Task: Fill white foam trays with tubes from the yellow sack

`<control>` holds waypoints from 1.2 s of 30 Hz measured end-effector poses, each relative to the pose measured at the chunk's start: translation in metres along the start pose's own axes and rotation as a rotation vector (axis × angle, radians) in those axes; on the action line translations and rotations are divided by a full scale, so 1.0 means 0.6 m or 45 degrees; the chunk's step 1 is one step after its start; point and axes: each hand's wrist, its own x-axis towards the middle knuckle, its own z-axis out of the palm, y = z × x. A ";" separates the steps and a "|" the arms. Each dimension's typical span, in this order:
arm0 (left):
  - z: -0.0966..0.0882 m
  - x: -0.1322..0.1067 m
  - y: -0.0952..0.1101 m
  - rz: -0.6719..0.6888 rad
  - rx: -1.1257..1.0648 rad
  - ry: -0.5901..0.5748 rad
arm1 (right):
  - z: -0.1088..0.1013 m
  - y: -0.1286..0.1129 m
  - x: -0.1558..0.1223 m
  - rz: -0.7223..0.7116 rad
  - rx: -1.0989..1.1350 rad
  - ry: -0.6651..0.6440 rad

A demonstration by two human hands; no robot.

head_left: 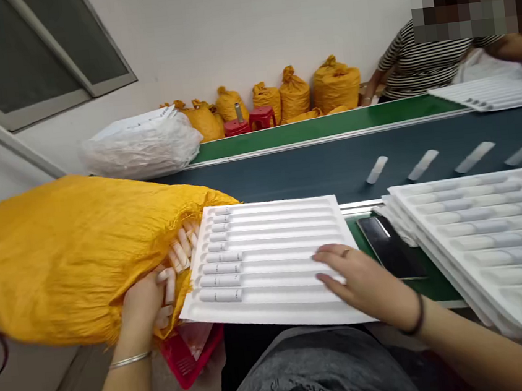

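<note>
My left hand reaches into the mouth of a yellow woven sack, its fingers curled against a small white tube; part of the hand is hidden by the sack and tubes. More white tubes lie loose in the sack's opening. In front of me is a white grooved tray, with small printed white tubes lying at the left ends of several grooves. My right hand rests on the tray's right side, fingers apart, holding nothing.
Filled trays are stacked at the right beside a dark phone. White tubes stand on the dark conveyor belt. Across it sits a person in a striped shirt. A red basket is below; yellow sacks line the wall.
</note>
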 end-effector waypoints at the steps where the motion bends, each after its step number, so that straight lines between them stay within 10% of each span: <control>1: 0.003 -0.013 0.006 -0.016 0.027 0.002 | 0.028 -0.017 0.037 -0.079 0.053 -0.109; 10: -0.002 -0.103 0.129 0.251 -0.378 0.410 | 0.207 -0.085 0.265 -0.091 -0.008 -0.543; 22: 0.024 -0.116 0.245 -0.365 -2.191 0.227 | 0.041 -0.070 0.126 -0.148 0.695 -0.318; 27: 0.024 -0.118 0.254 -0.221 -1.860 -0.019 | 0.016 -0.057 0.095 -0.327 0.669 -0.054; 36: 0.004 -0.135 0.254 0.176 -1.116 -0.275 | 0.022 -0.047 0.079 -0.462 0.529 -0.070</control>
